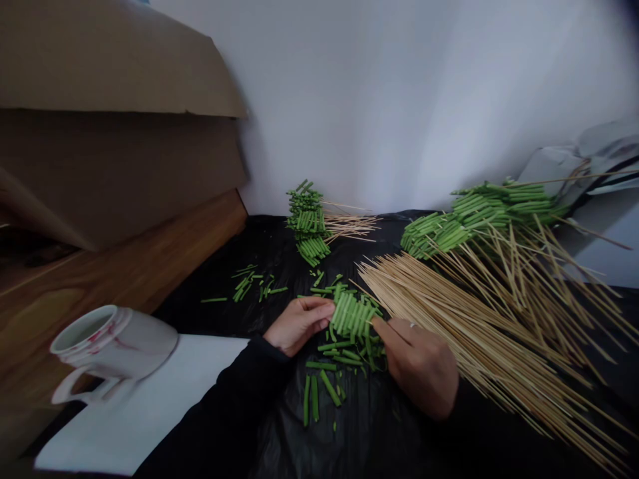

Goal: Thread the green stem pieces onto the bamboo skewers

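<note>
A row of green stem pieces (352, 315) lies side by side between my two hands, above more loose green pieces (344, 354). My left hand (298, 324) pinches the row's left end between thumb and fingers. At the right end, my right hand (418, 362) is closed, its fingertips on the tip of a thin wooden skewer. Most of that skewer is hidden by the green pieces and the hand. A large bundle of bare skewers (459, 319) lies right beside my right hand.
Skewered green pieces (305, 216) are stacked near the wall, with a larger pile (479, 213) at the back right. Loose cut pieces (244, 286) lie on black plastic (200, 283). At left are a mug (134, 342) on white paper (200, 366) and a cardboard box (124, 153).
</note>
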Action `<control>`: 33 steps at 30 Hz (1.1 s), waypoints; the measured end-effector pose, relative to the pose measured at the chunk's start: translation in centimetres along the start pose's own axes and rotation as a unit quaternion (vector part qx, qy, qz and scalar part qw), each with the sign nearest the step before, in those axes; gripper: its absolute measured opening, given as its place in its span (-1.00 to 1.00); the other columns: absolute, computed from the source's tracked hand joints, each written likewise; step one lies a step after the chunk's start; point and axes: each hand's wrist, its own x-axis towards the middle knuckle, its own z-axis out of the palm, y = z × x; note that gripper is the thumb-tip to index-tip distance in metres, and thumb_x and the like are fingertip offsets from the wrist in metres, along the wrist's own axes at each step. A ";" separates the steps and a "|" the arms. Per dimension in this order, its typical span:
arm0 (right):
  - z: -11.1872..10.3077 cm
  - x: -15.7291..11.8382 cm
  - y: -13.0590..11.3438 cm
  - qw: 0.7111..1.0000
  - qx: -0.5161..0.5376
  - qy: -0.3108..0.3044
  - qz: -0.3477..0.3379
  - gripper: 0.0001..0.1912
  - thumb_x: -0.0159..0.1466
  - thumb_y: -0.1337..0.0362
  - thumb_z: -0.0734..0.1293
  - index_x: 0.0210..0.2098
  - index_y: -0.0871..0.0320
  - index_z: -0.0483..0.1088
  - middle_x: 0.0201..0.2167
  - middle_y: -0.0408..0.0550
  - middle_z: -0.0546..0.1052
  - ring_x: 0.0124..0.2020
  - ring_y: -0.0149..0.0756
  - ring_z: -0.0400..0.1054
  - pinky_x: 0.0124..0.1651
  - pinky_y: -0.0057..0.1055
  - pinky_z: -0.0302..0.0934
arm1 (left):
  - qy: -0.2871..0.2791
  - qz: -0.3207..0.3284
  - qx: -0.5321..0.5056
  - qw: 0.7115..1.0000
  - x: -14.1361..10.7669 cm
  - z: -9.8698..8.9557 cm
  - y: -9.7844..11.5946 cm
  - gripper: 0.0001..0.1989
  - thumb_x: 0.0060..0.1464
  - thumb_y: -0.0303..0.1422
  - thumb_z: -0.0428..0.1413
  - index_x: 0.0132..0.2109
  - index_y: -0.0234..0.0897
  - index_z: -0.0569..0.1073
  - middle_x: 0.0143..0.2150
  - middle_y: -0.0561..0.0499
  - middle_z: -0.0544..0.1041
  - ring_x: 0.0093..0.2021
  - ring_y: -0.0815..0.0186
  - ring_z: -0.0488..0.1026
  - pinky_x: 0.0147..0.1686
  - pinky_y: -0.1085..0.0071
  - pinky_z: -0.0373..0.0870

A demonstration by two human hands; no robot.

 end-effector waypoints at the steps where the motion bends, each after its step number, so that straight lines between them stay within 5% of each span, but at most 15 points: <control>1: 0.1 0.0 -0.1 1.000 0.002 -0.001 -0.001 -0.70 0.29 0.47 0.13 -0.13 0.26 0.46 -0.53 -0.12 0.38 -0.54 -0.39 0.18 -0.44 -0.34 -0.05 | -0.007 -0.002 0.003 1.000 -0.1 0.2 -0.1 -0.73 -0.32 -0.38 0.42 -0.41 -0.41 0.58 -0.54 0.06 0.49 -0.50 0.52 0.39 -0.42 0.60 0.33; 8: 0.2 0.2 0.4 0.999 0.025 -0.008 0.037 -0.74 0.31 0.42 0.16 -0.14 0.21 0.45 -0.49 -0.12 0.41 -0.51 -0.38 0.24 -0.40 -0.37 0.02 | -0.006 0.021 0.009 1.000 -0.2 0.4 0.5 -0.69 -0.30 -0.32 0.41 -0.34 -0.38 0.59 -0.47 0.04 0.52 -0.46 0.51 0.40 -0.39 0.59 0.31; 12: 0.1 0.2 1.9 0.995 0.048 -0.007 0.092 -0.78 0.32 0.37 0.18 -0.14 0.20 0.43 -0.42 -0.08 0.45 -0.37 -0.35 0.34 -0.30 -0.42 0.12 | 0.054 0.114 0.099 0.987 0.4 -1.0 1.3 -0.68 -0.13 -0.24 0.32 -0.23 -0.35 0.59 -0.32 -0.06 0.59 -0.36 0.39 0.45 -0.33 0.50 0.34; 14: 0.2 0.1 2.4 0.992 0.058 -0.003 0.111 -0.78 0.33 0.37 0.17 -0.13 0.19 0.42 -0.37 -0.06 0.47 -0.32 -0.33 0.36 -0.26 -0.42 0.15 | 0.093 0.195 0.211 0.953 0.9 -1.8 1.3 -0.73 -0.04 -0.26 0.26 -0.20 -0.33 0.59 -0.27 -0.08 0.60 -0.27 0.30 0.49 -0.25 0.42 0.36; 17: 0.4 0.1 2.5 0.991 0.069 -0.012 0.116 -0.76 0.32 0.40 0.15 -0.10 0.19 0.39 -0.35 -0.04 0.47 -0.29 -0.30 0.37 -0.20 -0.40 0.19 | 0.113 0.283 0.398 0.865 1.5 -2.6 1.0 -0.81 0.05 -0.34 0.16 -0.19 -0.30 0.58 -0.20 -0.10 0.60 -0.16 0.19 0.49 -0.12 0.29 0.36; 21: 0.4 0.1 2.0 0.989 0.083 -0.038 0.117 -0.72 0.32 0.42 0.12 -0.08 0.19 0.39 -0.37 -0.04 0.45 -0.30 -0.28 0.36 -0.17 -0.35 0.20 | 0.087 0.342 0.585 0.730 1.7 -2.8 0.3 -0.73 0.13 -0.47 0.04 -0.06 -0.23 0.54 -0.07 -0.08 0.57 -0.04 0.16 0.43 0.01 0.17 0.28; 23: 0.4 0.2 1.9 0.988 0.090 -0.047 0.118 -0.72 0.31 0.42 0.12 -0.09 0.18 0.40 -0.38 -0.04 0.44 -0.31 -0.28 0.35 -0.16 -0.33 0.20 | 0.069 0.350 0.634 0.686 1.7 -2.8 0.0 -0.66 0.17 -0.51 -0.02 0.04 -0.19 0.48 0.02 -0.06 0.53 0.02 0.17 0.37 0.02 0.16 0.27; 28: 0.7 0.0 1.8 0.985 0.115 -0.052 0.115 -0.69 0.32 0.42 0.11 -0.04 0.19 0.38 -0.34 -0.02 0.44 -0.26 -0.25 0.35 -0.13 -0.30 0.22 | 0.078 0.338 0.689 0.636 1.8 -3.0 -0.2 -0.68 0.16 -0.51 0.01 0.01 -0.20 0.49 -0.05 -0.05 0.54 0.00 0.14 0.32 -0.01 0.18 0.28; 33: 1.1 -0.3 1.9 0.984 0.137 -0.042 0.108 -0.71 0.32 0.43 0.12 -0.05 0.21 0.38 -0.32 -0.01 0.44 -0.24 -0.26 0.35 -0.12 -0.30 0.22 | 0.105 0.328 0.691 0.636 1.5 -2.8 0.1 -0.79 0.10 -0.45 0.11 -0.11 -0.27 0.55 -0.23 -0.09 0.51 -0.11 0.13 0.33 -0.09 0.21 0.31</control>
